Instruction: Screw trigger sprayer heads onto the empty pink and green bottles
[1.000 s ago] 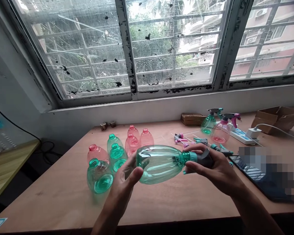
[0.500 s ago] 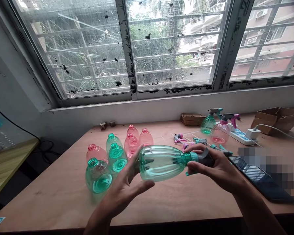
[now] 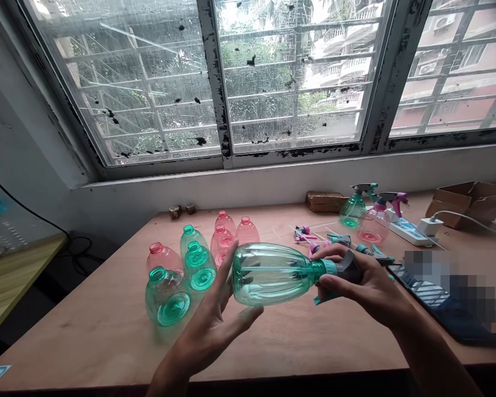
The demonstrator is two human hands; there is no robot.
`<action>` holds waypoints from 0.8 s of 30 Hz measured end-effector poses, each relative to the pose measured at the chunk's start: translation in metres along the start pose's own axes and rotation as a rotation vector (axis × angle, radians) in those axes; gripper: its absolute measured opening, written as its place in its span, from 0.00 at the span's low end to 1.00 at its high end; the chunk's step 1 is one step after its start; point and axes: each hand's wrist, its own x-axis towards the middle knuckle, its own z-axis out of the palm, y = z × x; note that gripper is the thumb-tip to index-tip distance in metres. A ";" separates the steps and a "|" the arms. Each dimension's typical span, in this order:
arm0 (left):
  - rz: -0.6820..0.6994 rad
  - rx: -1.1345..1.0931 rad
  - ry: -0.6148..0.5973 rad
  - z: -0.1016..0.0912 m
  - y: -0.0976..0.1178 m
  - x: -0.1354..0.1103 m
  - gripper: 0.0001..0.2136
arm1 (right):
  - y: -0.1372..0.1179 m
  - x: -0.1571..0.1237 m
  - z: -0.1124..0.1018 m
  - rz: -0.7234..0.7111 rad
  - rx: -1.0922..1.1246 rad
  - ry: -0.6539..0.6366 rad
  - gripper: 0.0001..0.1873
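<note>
A clear green spray bottle lies sideways in the air above the table, its base to the left. My right hand closes around the teal collar and grey spray head at its neck, hiding part of the trigger. Around the base end is my left hand, open, with fingers stretched and thumb apart below the bottle. Whether its fingertips touch the base is hard to see. Just left of that hand stand several headless bottles, among them a green bottle and a pink bottle.
Loose pink and teal spray heads lie behind my right hand. Two bottles with heads fitted, green and pink, stand by a power strip. A dark tablet-like device lies at right, an open cardboard box behind.
My left hand's fingers have opened slightly around the base, and more of the base end shows. The right hand keeps its grip at the neck; the bottle has barely shifted.
</note>
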 end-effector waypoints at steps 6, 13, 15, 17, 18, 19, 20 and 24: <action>0.002 -0.035 0.013 0.003 -0.001 0.001 0.42 | 0.001 0.001 0.002 -0.006 0.016 0.026 0.16; 0.023 0.044 0.023 0.002 0.001 -0.001 0.47 | 0.001 0.001 0.001 0.003 0.001 0.032 0.17; 0.013 0.034 0.045 0.003 0.000 -0.001 0.47 | 0.001 0.000 0.002 0.001 -0.005 0.037 0.17; -0.005 0.024 0.054 0.003 0.000 0.000 0.44 | 0.001 0.000 0.003 0.001 -0.007 0.040 0.17; -0.012 0.028 0.050 0.003 0.000 0.000 0.44 | 0.001 0.001 0.003 0.001 -0.005 0.040 0.17; -0.015 0.039 0.042 0.002 0.001 0.000 0.44 | 0.001 0.001 0.003 0.002 -0.002 0.037 0.17; -0.009 0.052 0.035 0.002 0.002 -0.001 0.45 | 0.001 0.001 0.003 0.003 0.001 0.034 0.17; 0.022 0.087 0.022 0.002 0.003 -0.002 0.51 | 0.001 0.001 0.003 -0.001 0.004 0.021 0.17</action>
